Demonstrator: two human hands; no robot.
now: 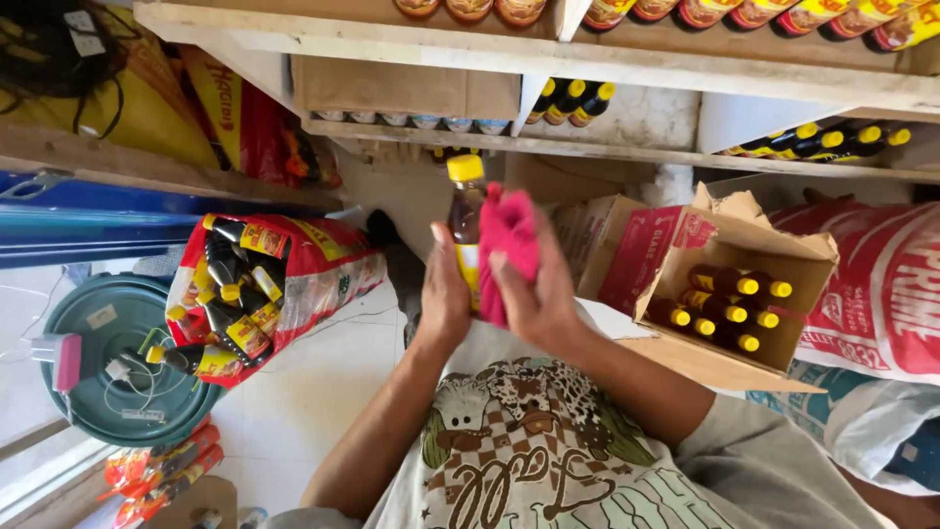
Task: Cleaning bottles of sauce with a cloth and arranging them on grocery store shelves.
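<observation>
Bottle [467,220], yellow-capped, upright before our chest, left hand [443,294] clamped on it, right hand [534,289] pressing pink cloth [507,235] against it; wiping seemingly midway, more bottles left of it in sack [323,264], right in carton [783,260].

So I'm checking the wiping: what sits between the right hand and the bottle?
In the head view, a pink cloth lies between the right hand and the yellow-capped bottle.

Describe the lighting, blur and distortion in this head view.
Head view: soft, even daylight with no harsh glare; the left hand and right hand, holding the yellow-capped dark bottle and pink cloth, look slightly smeared; the wide lens bows the wooden shelves toward the edges.
</observation>
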